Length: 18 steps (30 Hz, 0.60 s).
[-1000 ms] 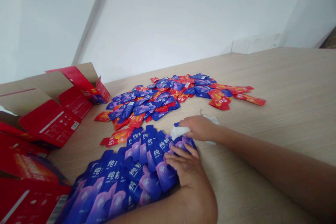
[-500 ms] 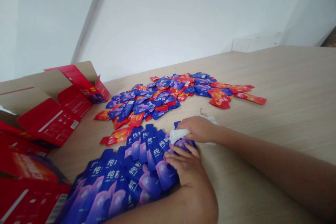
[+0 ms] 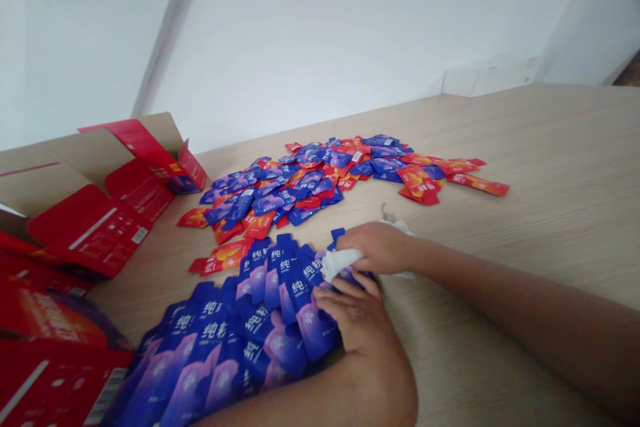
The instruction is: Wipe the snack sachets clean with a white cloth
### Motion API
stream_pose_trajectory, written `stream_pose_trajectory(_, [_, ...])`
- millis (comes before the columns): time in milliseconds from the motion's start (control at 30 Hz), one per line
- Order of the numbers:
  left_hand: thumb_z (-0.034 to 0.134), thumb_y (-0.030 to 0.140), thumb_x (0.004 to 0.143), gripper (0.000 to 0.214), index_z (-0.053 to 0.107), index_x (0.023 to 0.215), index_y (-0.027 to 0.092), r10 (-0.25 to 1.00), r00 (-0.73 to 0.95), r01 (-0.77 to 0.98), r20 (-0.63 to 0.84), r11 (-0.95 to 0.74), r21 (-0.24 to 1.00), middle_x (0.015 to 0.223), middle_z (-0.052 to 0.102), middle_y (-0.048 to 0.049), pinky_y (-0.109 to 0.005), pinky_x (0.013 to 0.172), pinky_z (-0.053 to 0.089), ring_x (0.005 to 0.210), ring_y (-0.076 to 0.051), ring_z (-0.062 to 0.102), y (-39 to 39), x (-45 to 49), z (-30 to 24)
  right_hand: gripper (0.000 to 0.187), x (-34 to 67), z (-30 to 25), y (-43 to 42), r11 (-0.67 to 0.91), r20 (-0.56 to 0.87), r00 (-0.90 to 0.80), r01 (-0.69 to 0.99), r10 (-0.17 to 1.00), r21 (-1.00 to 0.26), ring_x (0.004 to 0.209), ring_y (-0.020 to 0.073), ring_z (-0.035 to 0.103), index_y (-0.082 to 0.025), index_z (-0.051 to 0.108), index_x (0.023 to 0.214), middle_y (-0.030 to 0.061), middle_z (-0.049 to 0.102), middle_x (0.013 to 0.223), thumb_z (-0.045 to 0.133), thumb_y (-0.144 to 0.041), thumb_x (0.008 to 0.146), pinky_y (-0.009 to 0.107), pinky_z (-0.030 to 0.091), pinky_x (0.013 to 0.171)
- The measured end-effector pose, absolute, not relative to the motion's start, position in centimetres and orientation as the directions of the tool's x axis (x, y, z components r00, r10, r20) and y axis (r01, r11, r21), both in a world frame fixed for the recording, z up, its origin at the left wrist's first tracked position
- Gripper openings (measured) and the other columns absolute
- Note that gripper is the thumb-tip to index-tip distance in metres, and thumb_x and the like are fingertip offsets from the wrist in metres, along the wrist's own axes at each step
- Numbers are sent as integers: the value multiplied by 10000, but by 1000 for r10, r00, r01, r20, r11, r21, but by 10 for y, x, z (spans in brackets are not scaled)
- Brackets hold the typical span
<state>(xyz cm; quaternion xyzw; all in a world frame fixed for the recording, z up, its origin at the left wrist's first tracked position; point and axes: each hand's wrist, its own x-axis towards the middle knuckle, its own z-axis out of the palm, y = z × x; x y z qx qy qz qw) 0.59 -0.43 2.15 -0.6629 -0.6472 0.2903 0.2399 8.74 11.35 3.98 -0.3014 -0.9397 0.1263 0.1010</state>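
Observation:
A fanned row of blue and purple sachets (image 3: 240, 333) lies on the wooden table (image 3: 525, 213) in front of me. My left hand (image 3: 355, 320) rests on the right end of the row, fingers curled and pressing down on the sachets. My right hand (image 3: 380, 247) sits just beyond it, closed on a crumpled white cloth (image 3: 337, 260) that touches the end sachets. Part of the cloth shows behind the right wrist.
A loose heap of red and blue sachets (image 3: 325, 180) is spread across the table farther back. Opened red cardboard boxes (image 3: 95, 213) stand at the left, with more red packaging at the lower left. A white wall rises behind the table.
My right hand has shifted slightly with the cloth against the end sachets. The left hand keeps its place on the row.

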Motion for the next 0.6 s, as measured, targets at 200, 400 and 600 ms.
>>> stream_pose_trajectory(200, [306, 49, 837, 529, 381, 1347, 169, 996, -5, 704, -86, -58, -707, 1231, 505, -290, -555, 799, 466, 1014, -366, 567, -6, 6, 21, 235, 100, 34, 128, 654, 108, -649, 721, 753, -229, 895, 221, 575, -201, 591, 995, 67, 649, 945, 529, -286, 785, 285, 364, 735])
stream_pose_trajectory(400, [357, 72, 847, 482, 419, 1318, 146, 1000, -3, 713, 6, 7, -701, 1193, 539, -292, -583, 790, 457, 987, -380, 581, -6, 6, 13, 258, 91, 41, 114, 771, 184, -756, 572, 628, -282, 860, 206, 573, -194, 588, 1008, 60, 643, 949, 540, -289, 772, 277, 367, 722])
stream_pose_trajectory(600, [386, 39, 836, 487, 430, 1311, 141, 998, -11, 746, 58, 47, -664, 1197, 541, -282, -588, 801, 454, 981, -363, 592, -4, 5, 6, 269, 91, 34, 118, 713, 105, -712, 661, 694, -234, 893, 222, 582, -219, 579, 1032, 62, 651, 964, 540, -306, 781, 282, 369, 725])
